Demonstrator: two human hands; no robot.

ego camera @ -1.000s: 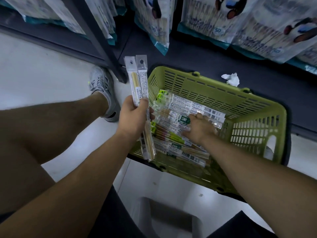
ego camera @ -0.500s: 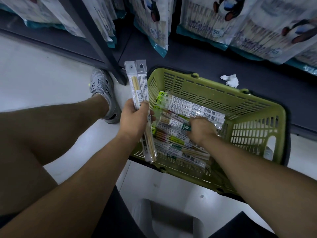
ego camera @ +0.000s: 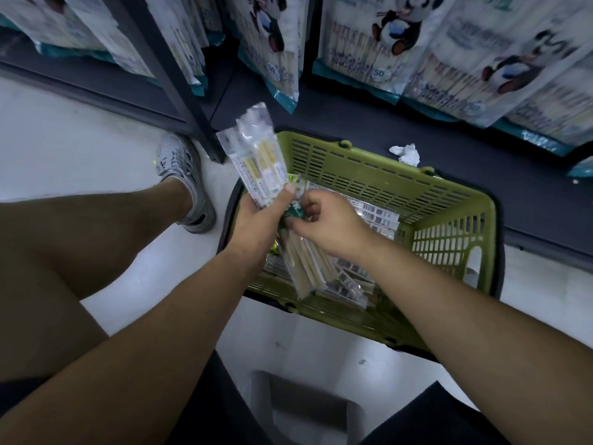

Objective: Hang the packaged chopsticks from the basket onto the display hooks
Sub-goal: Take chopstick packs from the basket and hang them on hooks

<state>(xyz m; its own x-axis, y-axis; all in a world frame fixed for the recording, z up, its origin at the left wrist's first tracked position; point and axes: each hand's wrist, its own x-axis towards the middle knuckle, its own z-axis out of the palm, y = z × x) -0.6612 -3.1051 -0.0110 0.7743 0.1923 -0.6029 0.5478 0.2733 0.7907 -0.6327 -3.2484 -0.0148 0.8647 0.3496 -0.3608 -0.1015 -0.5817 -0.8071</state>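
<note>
Left hand (ego camera: 260, 216) grips a fan of chopstick packets (ego camera: 256, 162) above the green basket (ego camera: 449, 194). Right hand (ego camera: 327, 223), just beside it, pinches a green-labelled packet (ego camera: 305, 268). Barcoded packets (ego camera: 378, 216) lie in the basket on the floor (ego camera: 96, 149).

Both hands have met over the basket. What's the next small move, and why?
Probably slide the green-labelled pack under the thumb of the left hand, then let the right hand release. The left hand grips a bundle, the right hand pinches that pack right against it, and more packs wait in the basket.
</note>
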